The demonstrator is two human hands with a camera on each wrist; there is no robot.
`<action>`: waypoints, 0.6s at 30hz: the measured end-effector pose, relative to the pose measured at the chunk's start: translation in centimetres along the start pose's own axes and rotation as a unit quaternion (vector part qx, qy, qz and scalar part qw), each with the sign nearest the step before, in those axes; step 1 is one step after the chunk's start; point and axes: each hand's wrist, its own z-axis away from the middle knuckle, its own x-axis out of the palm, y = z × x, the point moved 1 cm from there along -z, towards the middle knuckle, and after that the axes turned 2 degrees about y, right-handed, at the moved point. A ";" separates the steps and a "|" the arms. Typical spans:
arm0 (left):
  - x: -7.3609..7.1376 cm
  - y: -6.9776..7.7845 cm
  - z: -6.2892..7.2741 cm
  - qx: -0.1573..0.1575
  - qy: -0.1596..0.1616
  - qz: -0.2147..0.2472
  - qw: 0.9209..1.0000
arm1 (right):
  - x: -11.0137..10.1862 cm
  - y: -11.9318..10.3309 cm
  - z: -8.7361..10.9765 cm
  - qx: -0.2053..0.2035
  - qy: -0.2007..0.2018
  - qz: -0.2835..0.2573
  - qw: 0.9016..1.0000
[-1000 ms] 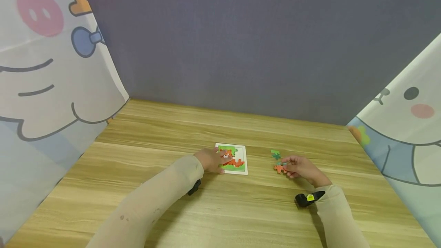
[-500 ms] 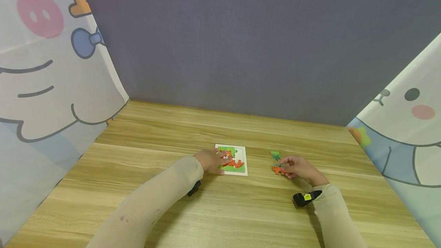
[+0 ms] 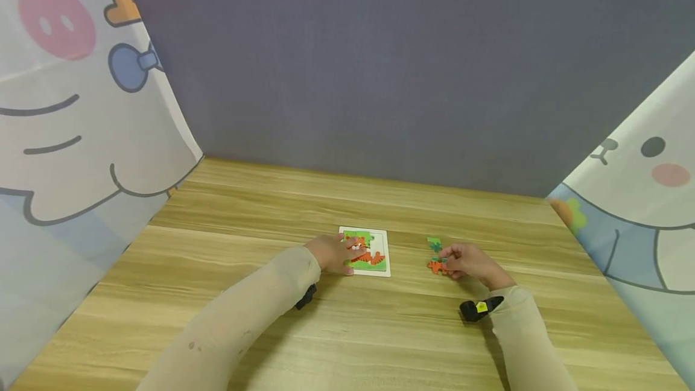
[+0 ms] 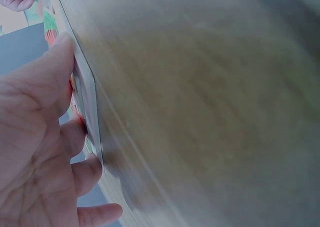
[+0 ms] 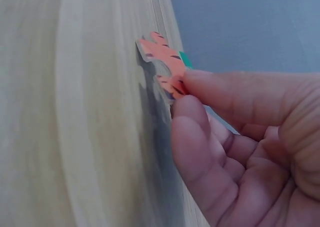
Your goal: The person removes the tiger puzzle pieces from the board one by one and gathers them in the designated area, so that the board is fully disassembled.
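My left hand [image 3: 333, 253] rests with spread fingers over the left part of a white-framed tiger puzzle [image 3: 380, 271]. In the left wrist view, the thumb and fingertips lie along the puzzle board's edge [image 4: 89, 92]. The board's upper right part shows bare white, while orange and green pieces fill the rest that I can see. To the right of it, my right hand [image 3: 471, 264] pinches an orange striped puzzle piece [image 5: 167, 54] between thumb and forefinger, tilted just over the table. A bit of green shows on this piece behind the thumb.
A loose green puzzle piece [image 3: 434, 243] lies on the wooden table [image 3: 380, 336], just beyond the right hand. A grey wall [image 3: 369, 77] rises at the table's back. Cartoon-printed cloth panels [image 3: 70, 137] stand at both sides.
My right hand has shifted slightly left with the orange puzzle piece pinched in it. The left hand keeps its place on the puzzle.
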 end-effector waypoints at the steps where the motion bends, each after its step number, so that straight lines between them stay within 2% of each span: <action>1: 0.0 0.0 0.0 0.000 -0.001 0.001 1.000 | 0.0 0.0 0.0 -0.001 0.000 0.002 1.000; 7: 0.0 0.0 0.0 -0.009 -0.005 0.013 1.000 | 0.1 0.1 -0.2 -0.010 0.002 0.028 1.000; 18: -0.1 0.0 0.2 -0.009 -0.003 0.011 1.000 | 0.1 0.1 -0.5 -0.018 0.033 0.080 0.996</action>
